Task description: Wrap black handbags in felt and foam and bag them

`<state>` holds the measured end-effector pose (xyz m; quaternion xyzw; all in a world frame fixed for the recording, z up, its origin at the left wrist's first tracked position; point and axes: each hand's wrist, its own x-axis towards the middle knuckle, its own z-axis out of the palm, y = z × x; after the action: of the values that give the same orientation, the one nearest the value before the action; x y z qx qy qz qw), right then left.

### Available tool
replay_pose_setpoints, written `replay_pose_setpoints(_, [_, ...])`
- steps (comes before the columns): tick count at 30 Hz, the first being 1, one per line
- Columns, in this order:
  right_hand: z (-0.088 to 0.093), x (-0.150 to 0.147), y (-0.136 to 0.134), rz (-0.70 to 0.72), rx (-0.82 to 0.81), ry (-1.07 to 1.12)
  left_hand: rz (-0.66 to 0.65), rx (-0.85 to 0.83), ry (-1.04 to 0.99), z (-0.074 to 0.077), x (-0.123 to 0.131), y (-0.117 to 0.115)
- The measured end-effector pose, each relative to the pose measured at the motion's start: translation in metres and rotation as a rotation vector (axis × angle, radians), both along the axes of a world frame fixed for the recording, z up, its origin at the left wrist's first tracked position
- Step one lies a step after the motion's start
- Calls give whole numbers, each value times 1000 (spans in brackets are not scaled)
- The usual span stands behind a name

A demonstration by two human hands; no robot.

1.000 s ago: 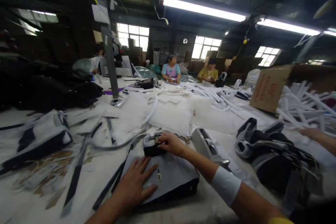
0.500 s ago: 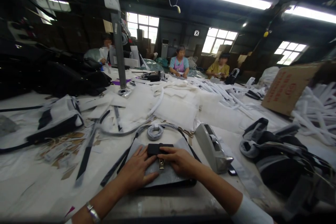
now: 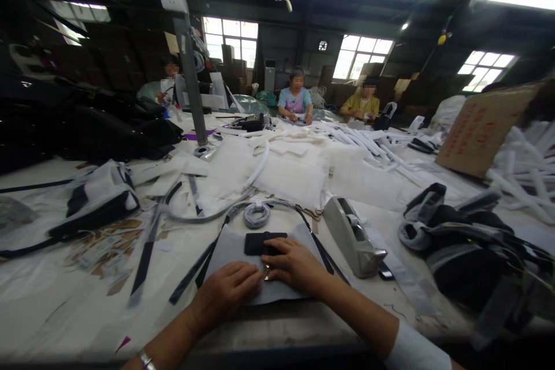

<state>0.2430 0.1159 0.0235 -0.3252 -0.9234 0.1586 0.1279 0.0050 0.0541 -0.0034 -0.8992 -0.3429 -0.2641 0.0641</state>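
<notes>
A black bag point(image 3: 217, 248) covered in white wrapping lies flat in front of me, its strap looped at the top. A black flap or tab point(image 3: 255, 243) with a gold-coloured clasp point(image 3: 266, 272) sits at its middle. My right hand point(image 3: 299, 266) rests over the tab's right side, fingers stretched and slightly bent beside the clasp. On the lower left of the bag, my left hand point(image 3: 229, 292) lies with its fingers side by side, tips close to the clasp; its thumb is hidden. A wrapped coil point(image 3: 256, 215) lies just above the tab.
A grey tape dispenser point(image 3: 353, 237) stands right of the bag. Black wrapped bags point(image 3: 463, 260) are piled farther right, and another bag point(image 3: 99, 202) lies left near scattered tags point(image 3: 113, 248). White sheets point(image 3: 290, 179) cover the middle. Behind are a metal post point(image 3: 191, 81) and several co-workers.
My left hand has slid down off the tab, its spread fingers now drawn together near the clasp. The right hand stays over the tab, uncovering slightly less of the clasp.
</notes>
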Motion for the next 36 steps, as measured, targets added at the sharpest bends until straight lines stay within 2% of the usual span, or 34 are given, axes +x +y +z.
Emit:
replay_pose_setpoints(3, [-1,-1,2,-12,18,-13,-89,-104,67,6,3,4])
replay_pose_setpoints(6, [-7,3,4,4,11,38,-119,-196,88,8,4,7])
replay_pose_setpoints(12, [-21,8,0,11,11,137,-125,-216,69,6,4,11])
replay_pose_setpoints(21, [-31,-4,3,-24,65,200,-156,-237,75,6,2,14])
replay_pose_setpoints(26, [-18,-9,4,56,139,-70,-157,-231,73,4,2,12])
replay_pose_setpoints(33, [12,-19,33,426,126,-266,-175,-209,62,11,4,17])
replay_pose_setpoints(35, [19,-18,36,466,112,-308,-198,-163,59,3,-2,13])
replay_pose_setpoints(36, [21,-18,35,469,97,-321,-199,-149,66,-5,-5,13])
